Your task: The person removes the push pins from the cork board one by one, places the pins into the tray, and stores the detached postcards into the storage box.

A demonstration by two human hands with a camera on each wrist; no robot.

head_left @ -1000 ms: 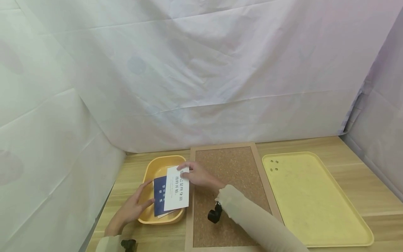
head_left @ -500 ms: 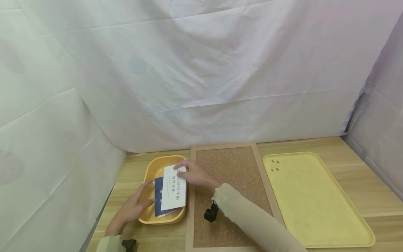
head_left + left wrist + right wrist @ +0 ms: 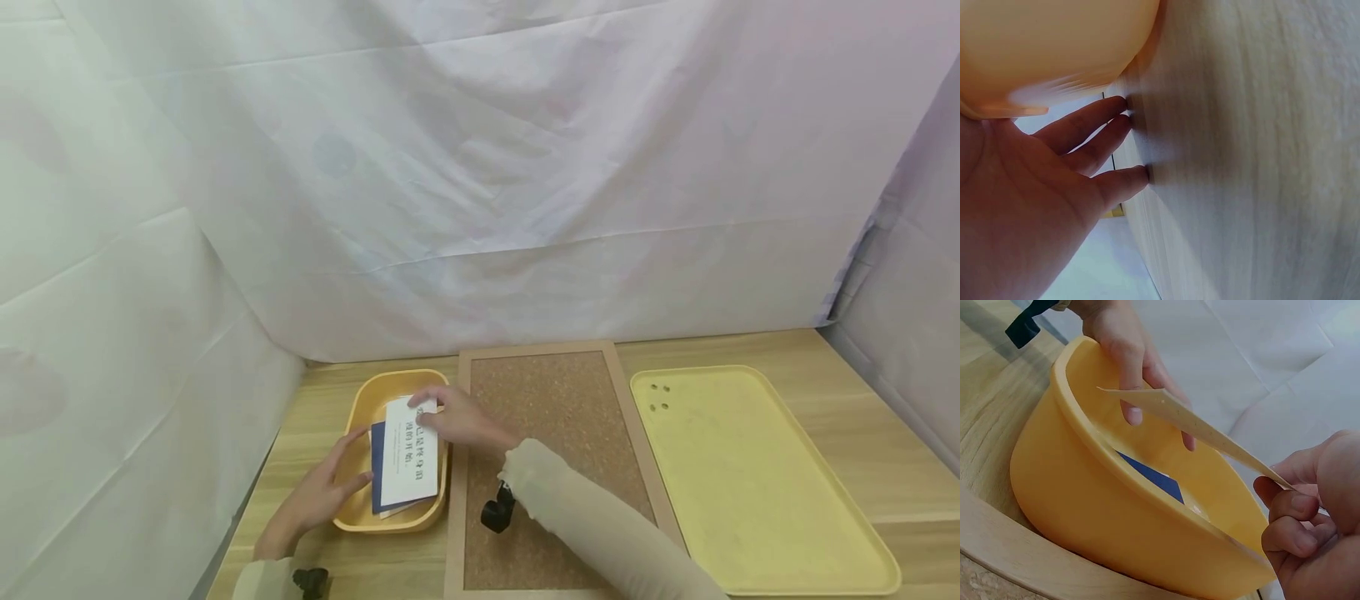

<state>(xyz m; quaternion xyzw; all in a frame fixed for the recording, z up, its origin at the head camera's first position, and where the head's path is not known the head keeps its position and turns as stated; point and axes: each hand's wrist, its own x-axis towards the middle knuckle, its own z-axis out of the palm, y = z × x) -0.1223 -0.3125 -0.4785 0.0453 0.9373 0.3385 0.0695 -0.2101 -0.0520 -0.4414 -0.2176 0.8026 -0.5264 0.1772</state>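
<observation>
My right hand (image 3: 459,417) pinches a white card (image 3: 408,462) with printed dark characters near its top right edge. In the right wrist view the card (image 3: 1204,428) is seen edge-on, raised over the yellow basin (image 3: 1110,512). A dark blue card (image 3: 377,475) lies in the basin, mostly covered by the white one in the head view, with a pale card corner showing under it. My left hand (image 3: 318,496) straddles the basin's left rim, thumb and index finger inside. Its other fingers (image 3: 1100,147) stretch down outside, tips at the tabletop.
A cork board (image 3: 543,375) in a wooden frame lies right of the basin, under my right forearm. Farther right is a flat yellow tray (image 3: 765,483) with several small round metallic pieces (image 3: 660,397) at its far left corner. White cloth (image 3: 480,167) hangs behind.
My right hand has moved slightly left with the white card, which now covers more of the blue card. My left hand has stayed at the basin's rim.
</observation>
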